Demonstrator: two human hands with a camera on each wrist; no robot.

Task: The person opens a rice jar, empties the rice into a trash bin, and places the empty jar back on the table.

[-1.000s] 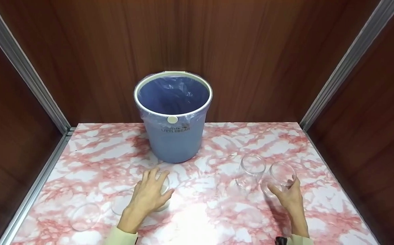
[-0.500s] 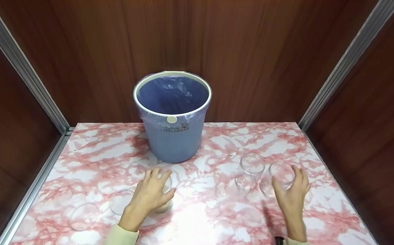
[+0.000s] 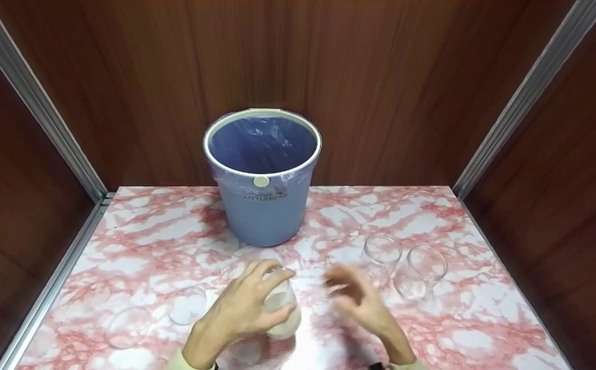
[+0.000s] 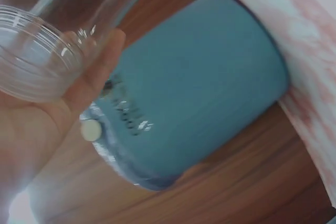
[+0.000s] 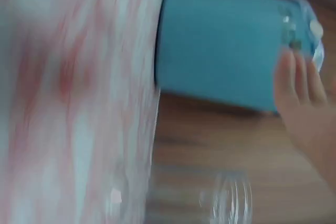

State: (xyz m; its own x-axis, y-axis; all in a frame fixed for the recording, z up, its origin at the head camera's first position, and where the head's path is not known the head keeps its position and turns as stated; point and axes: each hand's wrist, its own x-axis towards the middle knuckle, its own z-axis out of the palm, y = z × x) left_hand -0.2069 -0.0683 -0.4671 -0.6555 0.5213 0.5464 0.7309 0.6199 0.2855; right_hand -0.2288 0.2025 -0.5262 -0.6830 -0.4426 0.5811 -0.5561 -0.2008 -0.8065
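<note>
In the head view my left hand (image 3: 249, 306) grips a clear jar (image 3: 285, 321) from its left side, fingers and thumb around it near the top. The left wrist view shows the jar's threaded neck (image 4: 39, 56) against the palm. To the right, my right hand (image 3: 362, 303) is blurred, its fingers loosely bent with nothing in them, a short gap from the held jar. Two more clear jars stand beyond it: one jar (image 3: 382, 252) nearer the bin, another jar (image 3: 421, 272) to its right. In the right wrist view a jar (image 5: 199, 195) with a threaded neck appears below the hand.
A blue bin (image 3: 264, 216) with a cream rim and plastic liner stands at the back of the marbled tabletop (image 3: 148, 231). Two clear round discs, a nearer one (image 3: 129, 328) and another (image 3: 187, 306), lie at left. Brown wood panels (image 3: 380, 92) enclose three sides.
My right hand has left the right-hand jar and swung left toward the middle. The left hand has moved right and slightly nearer, bringing its jar along.
</note>
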